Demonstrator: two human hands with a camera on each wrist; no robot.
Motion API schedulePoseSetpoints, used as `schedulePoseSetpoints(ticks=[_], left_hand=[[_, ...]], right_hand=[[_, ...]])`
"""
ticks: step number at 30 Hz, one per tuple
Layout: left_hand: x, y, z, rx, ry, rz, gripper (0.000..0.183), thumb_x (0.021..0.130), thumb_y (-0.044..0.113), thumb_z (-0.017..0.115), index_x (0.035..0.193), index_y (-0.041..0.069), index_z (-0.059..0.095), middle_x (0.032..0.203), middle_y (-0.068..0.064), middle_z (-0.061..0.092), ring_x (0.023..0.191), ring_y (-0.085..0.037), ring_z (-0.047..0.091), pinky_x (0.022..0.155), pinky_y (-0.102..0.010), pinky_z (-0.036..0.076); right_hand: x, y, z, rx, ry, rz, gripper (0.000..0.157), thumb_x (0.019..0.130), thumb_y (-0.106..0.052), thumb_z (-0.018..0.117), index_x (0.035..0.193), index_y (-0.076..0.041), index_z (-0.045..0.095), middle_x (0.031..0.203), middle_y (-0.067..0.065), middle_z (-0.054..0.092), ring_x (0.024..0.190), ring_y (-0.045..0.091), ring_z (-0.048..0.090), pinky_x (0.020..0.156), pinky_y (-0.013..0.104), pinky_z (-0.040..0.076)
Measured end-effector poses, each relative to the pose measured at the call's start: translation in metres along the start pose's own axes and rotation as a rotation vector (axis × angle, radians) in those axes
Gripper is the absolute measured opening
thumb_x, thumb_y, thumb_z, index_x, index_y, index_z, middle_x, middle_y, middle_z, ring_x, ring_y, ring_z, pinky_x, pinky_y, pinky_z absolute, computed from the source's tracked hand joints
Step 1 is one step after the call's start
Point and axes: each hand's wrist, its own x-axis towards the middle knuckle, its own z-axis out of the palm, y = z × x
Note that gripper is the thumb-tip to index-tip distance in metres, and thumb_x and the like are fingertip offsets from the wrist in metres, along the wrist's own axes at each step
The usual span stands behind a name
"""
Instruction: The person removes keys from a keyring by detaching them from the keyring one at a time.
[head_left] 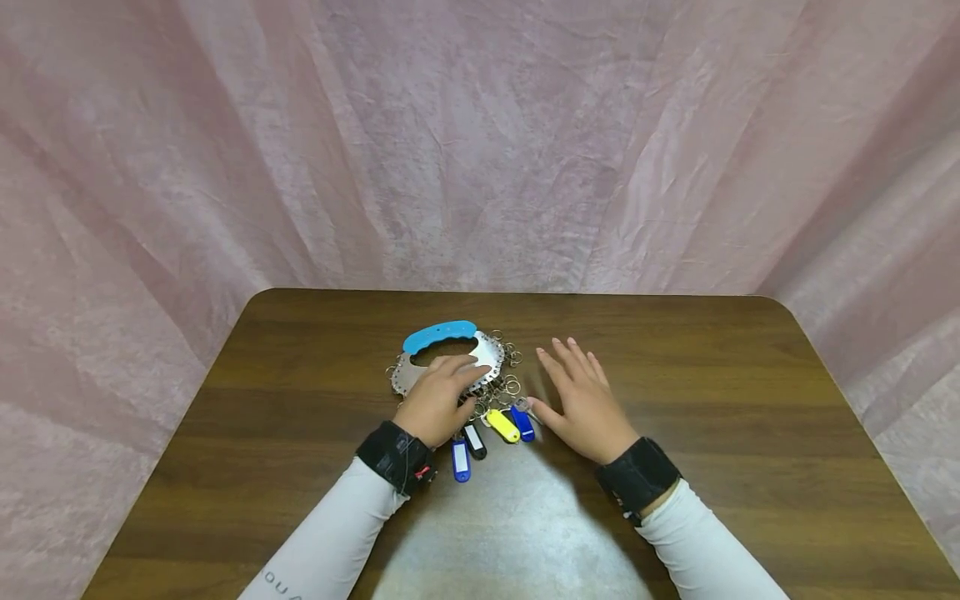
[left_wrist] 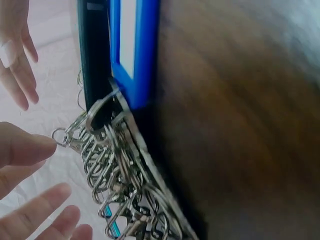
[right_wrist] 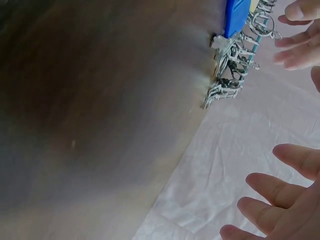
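A flat metal key holder (head_left: 486, 351) with a blue grip (head_left: 440, 335) lies on the table, its edge lined with snap hooks and small rings (left_wrist: 117, 170). Key tags hang at its near side: a yellow tag (head_left: 503, 426), a black tag (head_left: 476, 442), a blue tag (head_left: 461, 461) and another blue tag (head_left: 522, 423). Over the near left part of the holder is my left hand (head_left: 438, 398), fingers loosely stretched; whether it touches the metal is hard to tell. My right hand (head_left: 588, 412) is spread just right of the tags, holding nothing.
The brown wooden table (head_left: 750, 400) has rounded far corners. Behind it hangs a pink curtain (head_left: 480, 150). Black bands (head_left: 637, 477) circle both wrists, and bright glare lies on the table's near middle.
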Motion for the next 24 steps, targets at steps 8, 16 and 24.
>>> schedulePoseSetpoints(ticks=[8, 16, 24], left_hand=[[0.003, 0.006, 0.003, 0.041, -0.048, 0.037, 0.039, 0.082, 0.011, 0.069, 0.12, 0.016, 0.063, 0.119, -0.004, 0.057, 0.106, -0.021, 0.047, 0.089, -0.038, 0.041], [0.004, 0.008, 0.005, 0.05, -0.065, 0.042, 0.027, 0.08, 0.008, 0.07, 0.106, 0.016, 0.069, 0.111, 0.0, 0.061, 0.103, -0.019, 0.05, 0.089, -0.035, 0.041], [0.005, 0.008, 0.005, 0.034, -0.061, 0.026, 0.025, 0.078, -0.002, 0.067, 0.096, 0.015, 0.071, 0.1, 0.003, 0.06, 0.095, -0.016, 0.05, 0.082, -0.03, 0.044]], right_hand=[[0.001, -0.006, 0.007, 0.01, -0.041, -0.024, 0.069, 0.089, -0.051, 0.057, 0.139, -0.007, 0.041, 0.144, 0.018, 0.032, 0.136, 0.034, 0.016, 0.107, 0.055, 0.014], [0.003, -0.011, 0.009, 0.018, -0.047, -0.039, 0.064, 0.087, -0.045, 0.062, 0.135, -0.005, 0.046, 0.14, 0.02, 0.037, 0.134, 0.036, 0.019, 0.107, 0.054, 0.015], [0.003, -0.017, 0.009, 0.044, -0.033, -0.053, 0.061, 0.086, -0.039, 0.066, 0.134, -0.005, 0.047, 0.138, 0.018, 0.039, 0.133, 0.035, 0.022, 0.107, 0.052, 0.017]])
